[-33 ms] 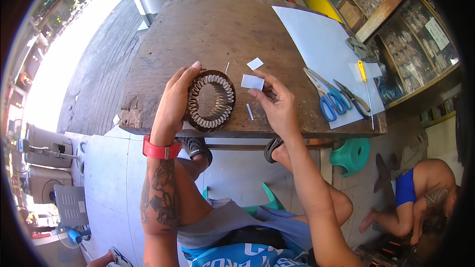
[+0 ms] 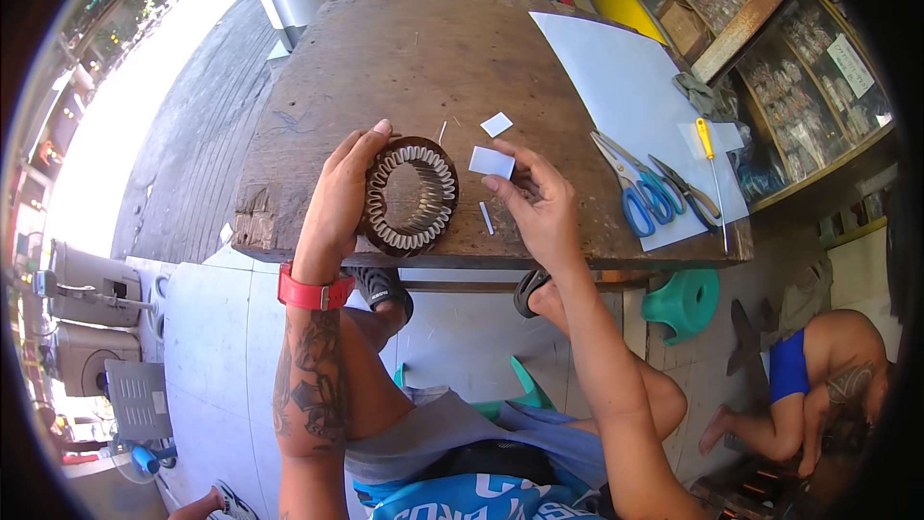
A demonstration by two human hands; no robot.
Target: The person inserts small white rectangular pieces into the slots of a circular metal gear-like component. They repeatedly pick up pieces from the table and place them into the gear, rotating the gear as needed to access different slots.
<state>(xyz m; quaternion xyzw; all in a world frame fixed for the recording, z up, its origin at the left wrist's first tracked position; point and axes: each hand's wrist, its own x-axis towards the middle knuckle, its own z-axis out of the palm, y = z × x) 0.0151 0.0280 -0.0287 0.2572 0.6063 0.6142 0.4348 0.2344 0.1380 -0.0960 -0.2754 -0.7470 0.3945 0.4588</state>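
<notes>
My left hand (image 2: 339, 188) is closed around the left side of a motor stator core (image 2: 433, 212), a dark ring with white paper liners looped in its slots. The ring is tilted on edge near the table's front, its open middle facing me. Between thumb and fingers, my right hand (image 2: 544, 202) pinches a small white paper rectangle (image 2: 491, 162) just right of the stator. Another white paper piece (image 2: 496, 124) lies beyond it on the wooden table (image 2: 404, 58). A thin paper strip (image 2: 486, 219) lies closer to the front edge.
On a large white sheet (image 2: 616, 77) at the table's right rest blue-handled scissors (image 2: 638, 207), pliers (image 2: 695, 195) and a yellow-handled screwdriver (image 2: 705, 140). A green stool (image 2: 681, 306) stands below the right corner. Another person (image 2: 818, 376) crouches at lower right. Shelves line the right side.
</notes>
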